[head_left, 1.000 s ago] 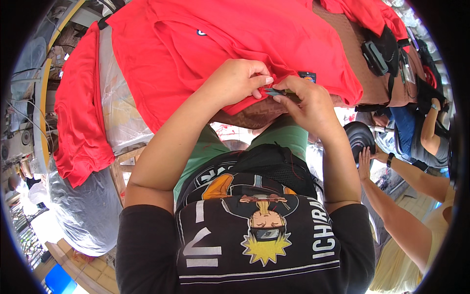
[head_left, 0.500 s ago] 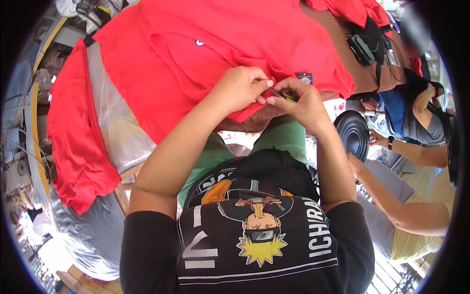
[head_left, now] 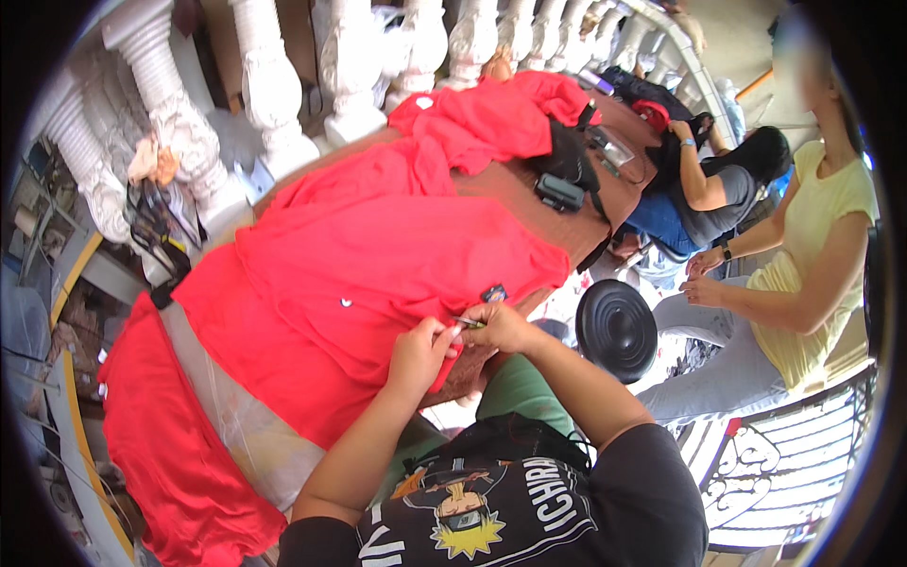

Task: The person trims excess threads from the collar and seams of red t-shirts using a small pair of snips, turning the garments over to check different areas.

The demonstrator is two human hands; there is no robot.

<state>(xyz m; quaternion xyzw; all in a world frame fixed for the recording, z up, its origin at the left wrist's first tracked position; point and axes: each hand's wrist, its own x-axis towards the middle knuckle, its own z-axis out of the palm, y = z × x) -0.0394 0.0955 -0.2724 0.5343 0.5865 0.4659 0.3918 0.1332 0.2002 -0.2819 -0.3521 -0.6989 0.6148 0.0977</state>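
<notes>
A red garment lies spread over the table in front of me, with a small round white-and-blue badge and a dark label near its right side. At its near edge, my left hand is closed, pinching the red cloth between thumb and fingers. My right hand is close beside it, closed on a small tool with a metal tip and a green part, which looks like thread snips. Fingers hide most of the tool, and whether its tip touches the cloth I cannot tell.
More red cloth hangs at the left, and another red garment is bunched farther back. A black case sits on the brown table cover. On the right are a black round stool and two people seated. White balusters line the back.
My view has swung up and to the right, bringing the balusters and the seated people into sight. Both hands stay together at the cloth's near edge, still holding it and the tool.
</notes>
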